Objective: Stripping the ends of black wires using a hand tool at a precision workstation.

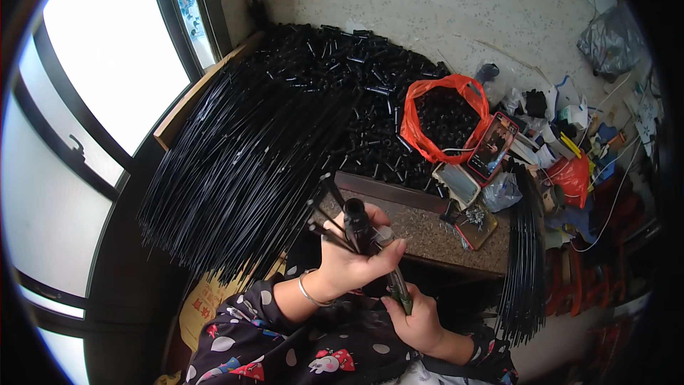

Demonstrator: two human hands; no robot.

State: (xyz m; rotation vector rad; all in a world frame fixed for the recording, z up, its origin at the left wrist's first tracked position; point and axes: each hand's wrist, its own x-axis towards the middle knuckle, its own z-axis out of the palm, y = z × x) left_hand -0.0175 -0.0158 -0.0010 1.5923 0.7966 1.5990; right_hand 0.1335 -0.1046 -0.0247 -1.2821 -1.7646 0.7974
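Speckled flooring (456, 7) runs to the far side, heaped with small black tubes (356, 85), with a window (107, 64) at the left. Long black rods (242, 157) fan out on the left, and an orange bag (445, 125) of black pieces lies to the right. Near the middle, the left hand (353, 260) is wrapped around a black cylindrical part (356, 224) with thin rods sticking out. Just below it, the right hand (417, 321) is clenched on a dark green-handled tool (399, 289).

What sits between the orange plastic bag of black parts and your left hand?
In the head view, loose black tubes and the brown bench edge lie between orange bag and left hand.
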